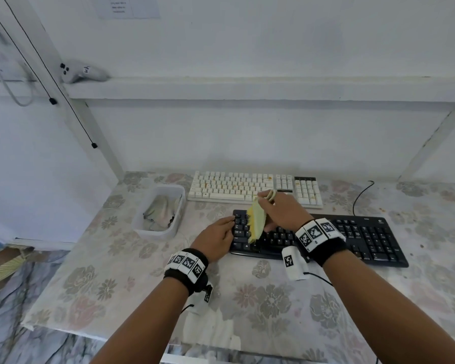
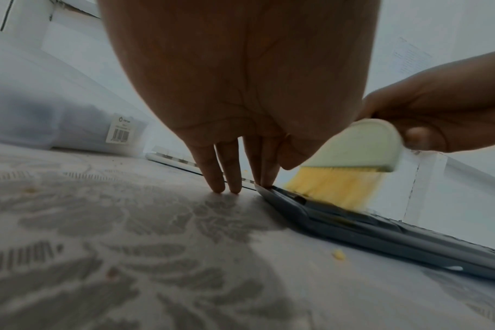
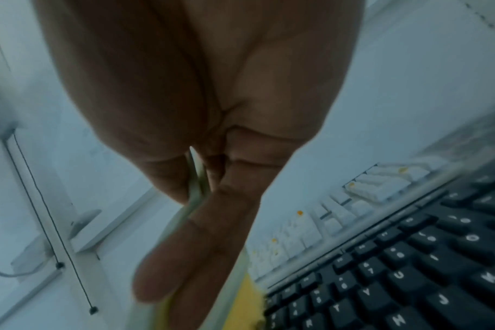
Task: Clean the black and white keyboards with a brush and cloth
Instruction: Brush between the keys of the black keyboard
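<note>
Two keyboards lie side to side on your worktop (image 1: 247, 298): black keyboard (image 1: 363, 237) nearer, white keyboard (image 1: 231, 186) at 12 o'clock. Your right hand (image 1: 281, 211) has a closed grip on the brush (image 1: 256, 223), bristles on the black board's left end; its unswept keys run toward 3 o'clock. Your left hand (image 1: 216, 240), fingers straight, steadies that end. Its corner logo is too small to read

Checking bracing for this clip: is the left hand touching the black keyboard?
Touching. The left wrist view shows the left hand's fingertips pressed on the black keyboard's corner.
</note>
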